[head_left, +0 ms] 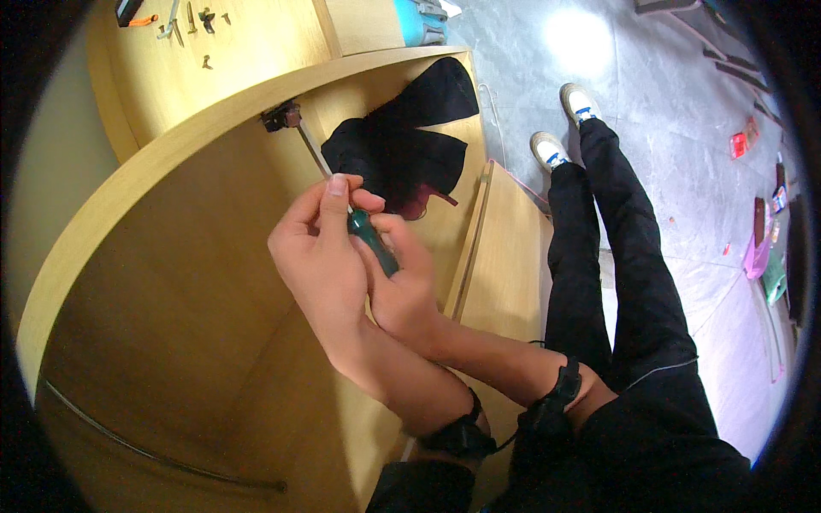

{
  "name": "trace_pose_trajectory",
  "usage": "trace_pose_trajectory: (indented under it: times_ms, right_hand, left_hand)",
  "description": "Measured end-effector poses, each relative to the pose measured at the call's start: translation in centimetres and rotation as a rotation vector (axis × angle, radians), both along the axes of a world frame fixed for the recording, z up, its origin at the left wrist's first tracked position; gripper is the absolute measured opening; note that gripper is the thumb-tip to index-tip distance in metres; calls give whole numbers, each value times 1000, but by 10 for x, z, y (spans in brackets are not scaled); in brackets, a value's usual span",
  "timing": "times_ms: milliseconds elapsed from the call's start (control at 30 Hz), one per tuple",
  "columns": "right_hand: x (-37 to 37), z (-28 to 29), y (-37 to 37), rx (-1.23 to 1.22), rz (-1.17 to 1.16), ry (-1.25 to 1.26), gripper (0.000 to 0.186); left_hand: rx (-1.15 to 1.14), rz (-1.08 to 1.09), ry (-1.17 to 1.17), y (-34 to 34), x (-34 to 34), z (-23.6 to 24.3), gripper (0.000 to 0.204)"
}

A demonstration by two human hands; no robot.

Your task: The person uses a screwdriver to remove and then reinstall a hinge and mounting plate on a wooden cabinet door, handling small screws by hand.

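A screwdriver point(373, 244) with a dark green handle and a long metal shaft points up and left into a wooden cabinet point(197, 256). My right hand point(402, 282) is wrapped around its handle. My left hand point(321, 248) is closed on the shaft just ahead of the handle, thumb and fingers pinched together. The far end of the shaft reaches a small dark metal hinge point(280, 116) on the cabinet's inner side, by the rim; whether the tip sits in a screw is too small to tell. Black cloth point(393, 145) lies inside, right of the shaft.
Several loose screws point(191, 19) lie on the wooden surface beyond the rim, near a teal tool point(421, 21). A metal rod point(162, 457) crosses the cabinet's lower left. A wooden panel point(505, 256) stands at right, beside my legs point(633, 231). Coloured packages point(761, 248) lie on the grey floor.
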State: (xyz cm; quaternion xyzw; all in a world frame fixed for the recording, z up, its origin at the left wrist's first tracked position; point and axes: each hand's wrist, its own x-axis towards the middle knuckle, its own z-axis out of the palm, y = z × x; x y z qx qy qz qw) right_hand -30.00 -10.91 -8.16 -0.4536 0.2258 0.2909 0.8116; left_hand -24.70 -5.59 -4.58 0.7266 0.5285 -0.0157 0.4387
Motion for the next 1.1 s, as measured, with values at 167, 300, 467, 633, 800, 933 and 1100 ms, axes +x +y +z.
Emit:
trace_pose_trajectory:
  times_ms: [167, 300, 467, 633, 800, 933, 1100]
  right_hand:
    - [9, -31, -14, 348, 269, 198, 23]
    - [10, -48, -19, 1079, 274, 731, 31]
    - [-1, -28, 9, 701, 35, 505, 25]
    - [-2, -6, 5, 155, -3, 45, 19]
    - [11, -20, -14, 388, 176, 248, 33]
    - [17, -35, -23, 970, 241, 677, 37]
    - [8, -9, -3, 436, 48, 279, 26]
  left_hand:
    - [32, -53, -32, 1, -5, -1, 25]
    - [46, 24, -74, -12, -3, -6, 24]
    - [198, -42, -8, -8, -2, -8, 23]
    - [182, -40, 87, -13, 5, -2, 24]
    - [81, -37, 35, -10, 3, 2, 27]
    - [18, -37, -28, -12, 2, 3, 26]
    - [84, -96, 31, -3, 3, 3, 26]
